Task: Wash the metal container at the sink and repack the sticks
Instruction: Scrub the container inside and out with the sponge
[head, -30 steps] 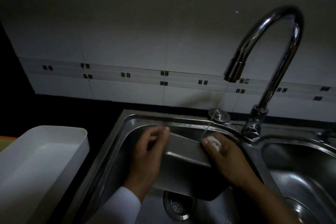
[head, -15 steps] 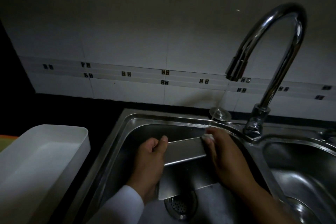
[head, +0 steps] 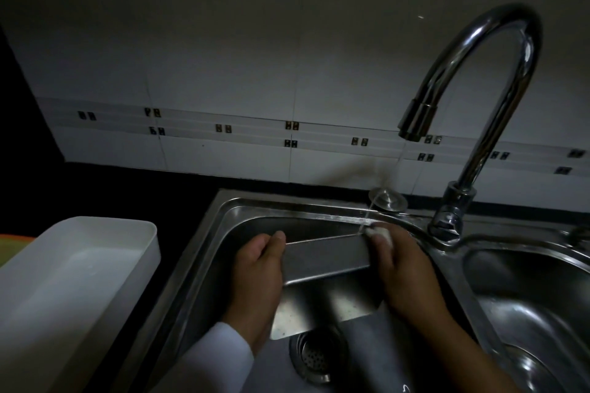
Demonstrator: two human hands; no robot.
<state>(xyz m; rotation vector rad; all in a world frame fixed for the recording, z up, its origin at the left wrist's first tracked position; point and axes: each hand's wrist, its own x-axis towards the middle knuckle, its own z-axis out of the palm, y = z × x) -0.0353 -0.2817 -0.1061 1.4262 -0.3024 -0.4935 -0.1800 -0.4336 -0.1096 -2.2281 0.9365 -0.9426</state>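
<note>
Over the sink basin (head: 242,220), a rectangular metal container (head: 325,260) sits between the left hand (head: 255,268) and right hand (head: 402,268), each gripping one short end under thin running water; probably light, rigid, wet-slippery, best held by its ends.

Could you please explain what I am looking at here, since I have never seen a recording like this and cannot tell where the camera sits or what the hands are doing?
There is no machine here: a person wears one camera on the head, looking forward and down at their own bare hands. The left hand and the right hand each grip one end of a rectangular metal container above the left basin of a steel double sink. A thin stream from the curved faucet lands near the right hand's fingertips. Below is the drain strainer. On the counter to the left stands a white plastic tray. The room is dim, and I see no sticks.
</note>
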